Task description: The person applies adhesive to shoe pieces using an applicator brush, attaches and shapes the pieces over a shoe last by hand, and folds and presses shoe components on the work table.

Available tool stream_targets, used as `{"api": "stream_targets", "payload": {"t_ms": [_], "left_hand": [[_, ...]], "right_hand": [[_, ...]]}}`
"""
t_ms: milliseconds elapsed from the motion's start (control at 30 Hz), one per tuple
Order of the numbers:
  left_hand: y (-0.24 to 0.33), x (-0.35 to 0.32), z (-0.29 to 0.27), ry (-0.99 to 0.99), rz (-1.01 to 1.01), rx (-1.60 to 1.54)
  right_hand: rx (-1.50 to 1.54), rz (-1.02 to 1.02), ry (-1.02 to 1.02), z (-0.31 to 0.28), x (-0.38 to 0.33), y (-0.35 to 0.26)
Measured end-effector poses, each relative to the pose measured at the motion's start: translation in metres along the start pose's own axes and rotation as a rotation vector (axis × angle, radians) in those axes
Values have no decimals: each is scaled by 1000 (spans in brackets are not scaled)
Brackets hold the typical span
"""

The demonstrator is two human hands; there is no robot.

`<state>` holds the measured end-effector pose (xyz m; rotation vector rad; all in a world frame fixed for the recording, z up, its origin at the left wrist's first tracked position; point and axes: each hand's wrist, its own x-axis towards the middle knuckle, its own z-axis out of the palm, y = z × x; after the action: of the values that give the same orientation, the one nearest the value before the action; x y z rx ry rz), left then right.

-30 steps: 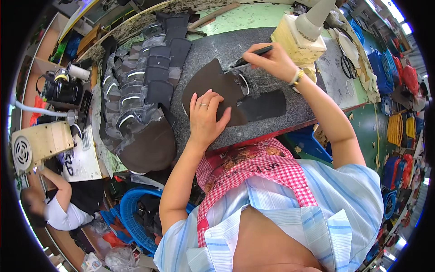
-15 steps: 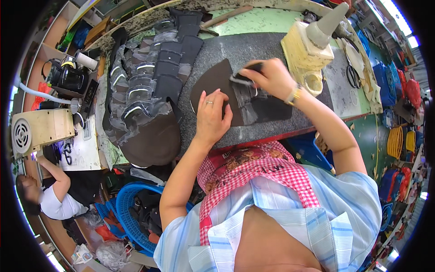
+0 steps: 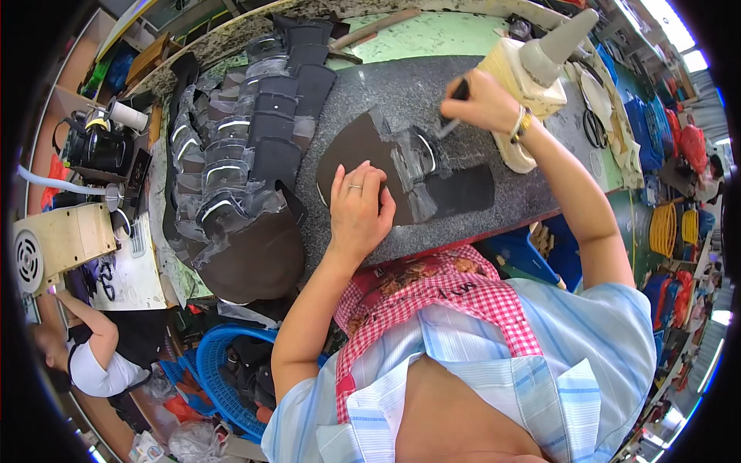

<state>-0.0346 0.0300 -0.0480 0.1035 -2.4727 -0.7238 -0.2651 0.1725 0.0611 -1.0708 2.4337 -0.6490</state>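
On the speckled dark grey slab (image 3: 401, 81) lies a dark brown rounded piece (image 3: 353, 139) that looks like a shoe upper part. Shiny grey strips and a white curved line cross its right side, and a black panel (image 3: 463, 193) extends from it. My left hand (image 3: 359, 204) rests on the brown part with its fingers stretched out, holding nothing. Farther right, my right hand (image 3: 482, 104) is closed on a small black-handled tool (image 3: 461, 90) with a thin greyish end. That end hovers by the white curved edge; its exact kind I cannot make out.
Left of the slab lies an overlapping stack of similar pieces (image 3: 255, 255). A yellowish glue-stained container (image 3: 505, 65) with a grey cone nozzle stands right, near scissors (image 3: 594, 127). A blue basket (image 3: 212, 363) sits below left. Another person (image 3: 100, 359) works at far left.
My right hand has moved right and away from the piece with the tool. The grey strips and white curve it covered now show. My left hand stays on the brown part.
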Motion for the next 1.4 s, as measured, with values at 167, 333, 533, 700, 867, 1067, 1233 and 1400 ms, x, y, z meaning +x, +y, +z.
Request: {"api": "stream_targets", "payload": {"t_ms": [167,333,533,700,867,1067,1233,1400], "left_hand": [[2,6,3,-6,16,7],[2,4,2,6,31,46],[2,20,-8,27,-27,170],[-3,54,-15,-210,-308,274],[-2,76,-29,-276,-416,450],[35,67,-44,-57,-174,93],[77,13,-90,140,-219,-105],[73,-91,-141,651,-496,-391]], "right_hand": [[407,-209,86,40,-15,26],[292,-222,9,42,-74,24],[33,-314,55,26,-73,13],[324,-266,106,24,-75,19],[108,-202,440,15,-87,19],[-3,-48,518,-33,-129,91],[-100,37,637,-21,-121,132],[-135,-258,1143,-13,-124,67]]}}
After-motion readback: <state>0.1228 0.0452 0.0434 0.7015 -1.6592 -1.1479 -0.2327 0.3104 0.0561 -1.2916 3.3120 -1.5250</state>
